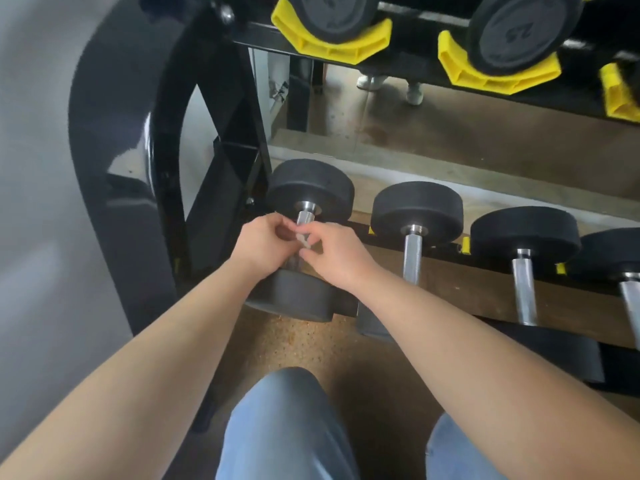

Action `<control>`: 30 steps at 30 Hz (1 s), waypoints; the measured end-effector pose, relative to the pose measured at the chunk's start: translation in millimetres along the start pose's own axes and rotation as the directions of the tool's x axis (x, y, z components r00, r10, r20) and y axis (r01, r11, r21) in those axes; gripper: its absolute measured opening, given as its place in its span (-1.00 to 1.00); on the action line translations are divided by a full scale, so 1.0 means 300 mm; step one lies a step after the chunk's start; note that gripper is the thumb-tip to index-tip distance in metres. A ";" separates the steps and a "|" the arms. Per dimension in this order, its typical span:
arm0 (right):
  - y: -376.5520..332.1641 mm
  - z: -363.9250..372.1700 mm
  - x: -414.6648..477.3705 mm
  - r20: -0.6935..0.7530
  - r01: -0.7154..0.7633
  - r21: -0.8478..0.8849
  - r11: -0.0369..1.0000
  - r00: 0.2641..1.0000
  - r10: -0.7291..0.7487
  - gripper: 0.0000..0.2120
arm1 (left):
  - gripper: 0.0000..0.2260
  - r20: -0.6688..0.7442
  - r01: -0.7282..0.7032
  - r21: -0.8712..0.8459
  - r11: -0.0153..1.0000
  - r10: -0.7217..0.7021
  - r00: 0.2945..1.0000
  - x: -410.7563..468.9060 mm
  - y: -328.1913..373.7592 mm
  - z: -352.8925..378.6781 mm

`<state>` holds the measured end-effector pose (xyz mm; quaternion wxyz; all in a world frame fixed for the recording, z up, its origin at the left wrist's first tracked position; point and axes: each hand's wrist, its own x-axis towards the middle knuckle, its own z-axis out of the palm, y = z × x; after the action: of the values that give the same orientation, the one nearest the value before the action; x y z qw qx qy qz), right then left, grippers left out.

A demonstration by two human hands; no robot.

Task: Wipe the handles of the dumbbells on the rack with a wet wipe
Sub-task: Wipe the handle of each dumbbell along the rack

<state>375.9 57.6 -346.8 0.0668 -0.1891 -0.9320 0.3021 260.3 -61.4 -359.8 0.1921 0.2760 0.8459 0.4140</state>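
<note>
On the lower shelf of the black rack point(166, 174), the leftmost dumbbell point(310, 188) has black round heads and a steel handle point(306, 214). My left hand point(265, 242) and my right hand point(337, 252) meet over the middle of that handle, fingers curled. Between their fingertips shows a small pale scrap, probably the wet wipe point(304, 240), pinched by both hands against the handle. Most of the handle is hidden under my hands. The dumbbell's near head point(294, 299) sits below my wrists.
Three more dumbbells point(417, 209) line the lower shelf to the right, steel handles bare. The upper shelf holds dumbbells in yellow cradles point(332, 39). A mirror behind reflects shoes. My knees in blue jeans point(287, 427) are at the bottom, over brown speckled floor.
</note>
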 end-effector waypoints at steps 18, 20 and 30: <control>0.087 0.049 0.112 0.220 0.339 -0.098 0.936 0.925 -0.312 -0.90 | -0.65 0.001 0.253 -0.175 0.952 -0.257 0.966 0.015 -0.030 0.017; 0.098 0.036 0.147 0.105 0.324 -0.133 0.937 0.944 -0.311 -0.91 | -0.66 -0.006 0.254 -0.167 0.953 -0.259 0.966 0.018 -0.028 0.018; 0.154 0.040 0.109 0.254 0.520 -0.070 0.851 0.834 -0.489 -0.92 | -0.65 -0.026 0.263 -0.208 0.942 -0.274 0.961 0.031 -0.038 0.023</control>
<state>357.4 98.4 -383.3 0.0243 0.0955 -0.9684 0.2290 253.5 -57.2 -374.1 0.2505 0.1256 0.8340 0.4754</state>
